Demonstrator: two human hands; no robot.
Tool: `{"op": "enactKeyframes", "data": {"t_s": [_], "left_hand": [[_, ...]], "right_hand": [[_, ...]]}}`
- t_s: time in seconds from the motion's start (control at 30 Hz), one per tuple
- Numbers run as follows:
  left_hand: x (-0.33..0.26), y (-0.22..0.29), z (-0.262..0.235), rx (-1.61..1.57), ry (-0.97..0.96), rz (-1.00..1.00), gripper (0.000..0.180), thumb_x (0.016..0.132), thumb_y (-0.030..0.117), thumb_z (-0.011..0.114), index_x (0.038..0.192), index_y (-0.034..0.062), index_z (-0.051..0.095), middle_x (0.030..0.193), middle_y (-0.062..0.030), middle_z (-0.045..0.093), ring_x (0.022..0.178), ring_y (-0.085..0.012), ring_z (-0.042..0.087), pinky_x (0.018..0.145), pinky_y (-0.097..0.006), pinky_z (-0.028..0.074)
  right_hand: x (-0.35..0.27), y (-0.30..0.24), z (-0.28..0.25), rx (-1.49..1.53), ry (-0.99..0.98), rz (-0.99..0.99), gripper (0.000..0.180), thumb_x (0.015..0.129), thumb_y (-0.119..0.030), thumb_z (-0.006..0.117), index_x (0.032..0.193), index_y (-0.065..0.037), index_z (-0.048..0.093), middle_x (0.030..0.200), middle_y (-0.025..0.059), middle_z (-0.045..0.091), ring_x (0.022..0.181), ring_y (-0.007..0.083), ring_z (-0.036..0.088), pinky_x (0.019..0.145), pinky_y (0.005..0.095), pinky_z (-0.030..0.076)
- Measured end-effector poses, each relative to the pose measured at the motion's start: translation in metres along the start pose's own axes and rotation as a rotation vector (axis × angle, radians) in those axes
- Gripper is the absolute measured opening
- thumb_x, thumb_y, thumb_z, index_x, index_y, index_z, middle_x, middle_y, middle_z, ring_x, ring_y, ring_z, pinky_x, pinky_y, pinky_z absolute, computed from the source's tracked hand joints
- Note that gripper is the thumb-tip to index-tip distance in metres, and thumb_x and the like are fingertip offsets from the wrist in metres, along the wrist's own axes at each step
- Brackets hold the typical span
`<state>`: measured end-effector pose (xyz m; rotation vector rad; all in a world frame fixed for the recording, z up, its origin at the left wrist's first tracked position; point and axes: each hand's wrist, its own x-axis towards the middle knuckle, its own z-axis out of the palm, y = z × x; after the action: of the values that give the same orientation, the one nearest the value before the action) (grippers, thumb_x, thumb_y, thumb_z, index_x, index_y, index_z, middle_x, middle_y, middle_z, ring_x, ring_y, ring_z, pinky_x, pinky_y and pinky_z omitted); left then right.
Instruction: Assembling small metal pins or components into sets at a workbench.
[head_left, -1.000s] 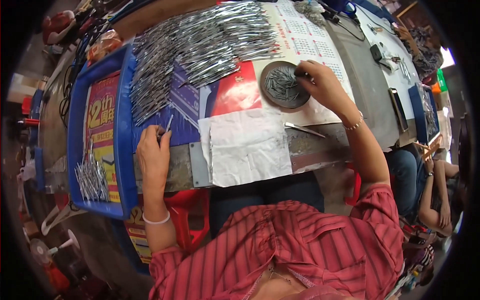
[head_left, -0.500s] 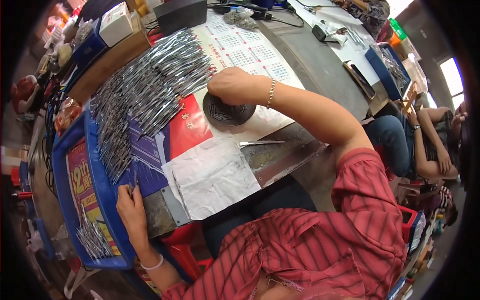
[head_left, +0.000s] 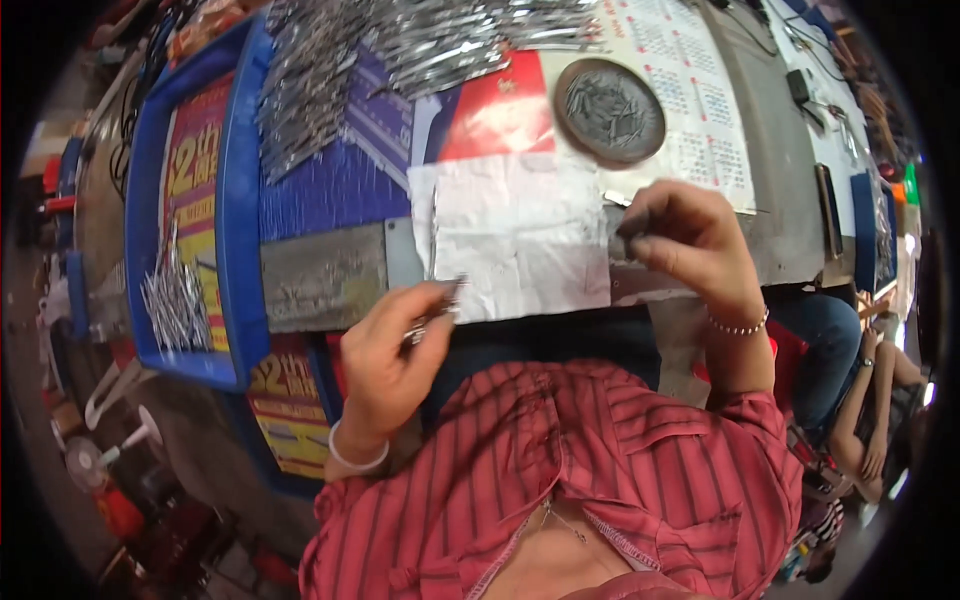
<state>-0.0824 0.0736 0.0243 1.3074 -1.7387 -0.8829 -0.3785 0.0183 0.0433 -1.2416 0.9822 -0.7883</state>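
Observation:
My left hand (head_left: 395, 345), closed, pinches a slim silvery metal piece (head_left: 416, 333) at the lower edge of a creased white cloth (head_left: 520, 225). Its exact kind is blurred. My right hand (head_left: 695, 240) hovers just right of the cloth, with thumb and fingertips drawn together. Whatever lies between those darkened fingertips is too small to make out. Beyond it stands a round dark dish (head_left: 625, 155) with many small, thin metal pins (head_left: 605, 100) in it. A pointed metal tool (head_left: 617, 200) lies partly hidden behind my right hand.
A large pile of slim silvery metal pieces (head_left: 430, 45) covers the far left of the table. At left a blue tray (head_left: 240, 220) holds a smaller bunch (head_left: 178, 305). A printed calendar sheet (head_left: 690, 110) lies under the dish. Another person's arms (head_left: 868, 410) show at right.
My right hand has come out of the dish and back toward me beside the cloth. My left hand has moved right from near the tray to the cloth's edge. The view has shifted.

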Motion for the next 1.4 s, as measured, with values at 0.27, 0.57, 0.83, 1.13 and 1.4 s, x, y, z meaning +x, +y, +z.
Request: {"op": "enactKeyframes", "data": {"t_s": [0.27,0.57,0.83,1.13,1.4], "left_hand": [[-0.002,0.006,0.033,-0.152,-0.193,0.123,0.018,0.077,0.000,0.068,0.093,0.0000,0.061,0.076,-0.0107,0.058,0.058,-0.0236,0.056,0.052,-0.030,0.044],[-0.006,0.007,0.037,-0.086,-0.169,0.182,0.018,0.075,-0.002,0.070,0.091,0.0011,0.062,0.074,-0.0090,0.061,0.057,-0.0172,0.057,0.050,-0.026,0.043],[-0.007,0.001,0.032,-0.072,-0.183,0.180,0.020,0.074,-0.001,0.070,0.092,0.0016,0.063,0.076,-0.0100,0.062,0.059,-0.0196,0.059,0.051,-0.027,0.044],[-0.013,-0.004,0.029,0.042,-0.195,0.295,0.023,0.073,0.002,0.072,0.094,0.0021,0.063,0.076,-0.0089,0.062,0.060,-0.0223,0.061,0.049,-0.029,0.044],[-0.014,0.010,0.030,-0.084,-0.267,0.401,0.027,0.068,0.002,0.074,0.093,0.0029,0.063,0.073,-0.0078,0.061,0.055,-0.0204,0.059,0.045,-0.030,0.043]], "right_hand": [[-0.016,0.013,0.037,0.177,-0.213,-0.035,0.014,0.081,0.006,0.057,0.095,0.003,0.059,0.089,0.0043,0.057,0.083,0.0100,0.053,0.074,0.0233,0.043],[-0.013,0.014,0.046,0.282,-0.181,0.019,0.020,0.078,0.004,0.058,0.097,0.001,0.051,0.086,0.0012,0.051,0.078,0.0074,0.048,0.070,0.0213,0.041],[-0.007,0.006,0.057,0.343,-0.092,0.139,0.022,0.074,-0.002,0.066,0.088,-0.002,0.049,0.082,0.0052,0.054,0.072,0.0107,0.049,0.066,0.0221,0.039],[-0.004,0.009,0.054,0.361,-0.207,0.242,0.026,0.072,0.000,0.066,0.088,-0.003,0.044,0.078,0.0035,0.050,0.073,0.0101,0.047,0.066,0.0217,0.037],[-0.007,0.021,0.069,-0.125,-0.508,0.252,0.020,0.080,-0.003,0.059,0.094,-0.002,0.045,0.078,0.0050,0.047,0.072,0.0115,0.044,0.065,0.0254,0.039]]}}
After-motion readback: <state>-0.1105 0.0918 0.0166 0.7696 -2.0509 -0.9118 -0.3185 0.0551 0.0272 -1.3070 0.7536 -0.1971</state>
